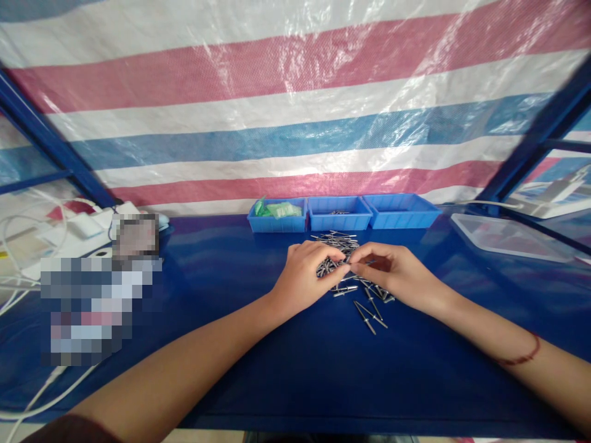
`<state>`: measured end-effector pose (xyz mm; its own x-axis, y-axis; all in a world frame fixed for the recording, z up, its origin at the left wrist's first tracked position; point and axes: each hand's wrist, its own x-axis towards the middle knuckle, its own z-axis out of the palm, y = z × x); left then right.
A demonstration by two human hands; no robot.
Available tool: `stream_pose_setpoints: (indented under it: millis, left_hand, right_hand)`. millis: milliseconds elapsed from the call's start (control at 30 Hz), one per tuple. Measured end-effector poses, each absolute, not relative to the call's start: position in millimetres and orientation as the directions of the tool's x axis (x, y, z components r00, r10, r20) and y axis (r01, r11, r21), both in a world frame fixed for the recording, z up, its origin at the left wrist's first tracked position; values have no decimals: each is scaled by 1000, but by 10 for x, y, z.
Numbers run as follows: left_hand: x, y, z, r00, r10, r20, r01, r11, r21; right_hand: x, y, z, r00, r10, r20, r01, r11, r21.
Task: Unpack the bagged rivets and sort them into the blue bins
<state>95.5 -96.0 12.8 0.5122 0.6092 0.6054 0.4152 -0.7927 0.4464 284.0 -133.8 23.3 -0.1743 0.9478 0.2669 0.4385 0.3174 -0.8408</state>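
Over a heap of metal blind rivets (339,242), my two hands meet fingertip to fingertip. My left hand (305,271) is closed in a pinch, thumb and forefinger together at a small metal piece that looks like a rivet. My right hand (397,271) pinches at the same spot, and a thin stem shows between its thumb and fingers. The fingertips hide most of what they hold. Several loose rivets (370,318) lie in front of the heap, closer to me. Part of the pile is covered by my hands.
Behind the heap stand three blue bins: a left bin (278,226) with green packets, a middle bin (340,223) with a few rivets, and a right bin (405,218). A clear plastic lid (503,237) lies right on the blue table (295,381). White cables and power strips crowd the left.
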Motion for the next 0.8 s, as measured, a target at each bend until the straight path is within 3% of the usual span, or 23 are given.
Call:
stream_pose_setpoints:
  millis: [200, 533, 800]
  left_hand:
    - [961, -955, 133, 495, 622, 607, 431, -782, 450]
    - [951, -970, 146, 442, 612, 656, 449, -784, 430]
    - [960, -927, 136, 502, 648, 573, 482, -760, 437]
  right_hand:
    - [2783, -1337, 174, -133, 954, 268, 318, 298, -900]
    - [2728, -1408, 166, -96, 935, 342, 391, 351, -851]
    - [2736, -1464, 181, -132, 845, 518, 570, 492, -658]
